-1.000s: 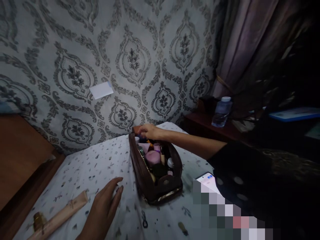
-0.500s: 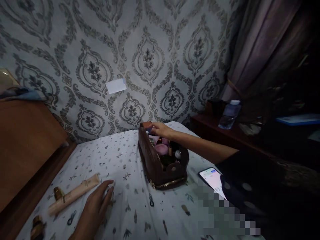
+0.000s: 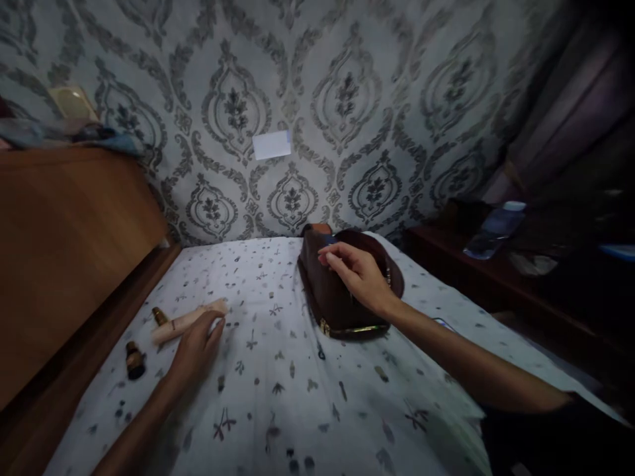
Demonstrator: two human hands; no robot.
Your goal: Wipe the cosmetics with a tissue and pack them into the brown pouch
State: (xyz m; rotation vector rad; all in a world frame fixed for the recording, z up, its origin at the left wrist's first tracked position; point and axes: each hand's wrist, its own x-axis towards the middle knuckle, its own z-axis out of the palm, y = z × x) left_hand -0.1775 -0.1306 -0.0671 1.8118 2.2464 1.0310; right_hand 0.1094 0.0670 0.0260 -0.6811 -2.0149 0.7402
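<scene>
A brown cosmetic bag [image 3: 322, 284] with a gold zip stands on the patterned bedsheet. Over its top is my right hand [image 3: 360, 271], thumb and fingertips drawn together in a pinch; anything between them is too blurred to make out. Brown material now covers most of the bag's opening, and a small bit of blue shows behind my fingers. To the left, my left hand [image 3: 201, 334] rests with loosely curved fingers at the near end of a pale peach tube [image 3: 181, 324], partly covering it. I cannot tell whether it touches the tube.
Beside the tube lie a small gold-capped item [image 3: 159, 316] and a dark little bottle [image 3: 134, 361]. A wooden board [image 3: 74, 251] borders the left side. At right, a clear water bottle [image 3: 493, 231] stands on a dark red surface. A phone edge [image 3: 444, 324] shows behind my right forearm.
My right hand has come back from the bag's far end to above its near part. Brown material now hides the contents seen before. The view has shifted; my left hand stays by the tube.
</scene>
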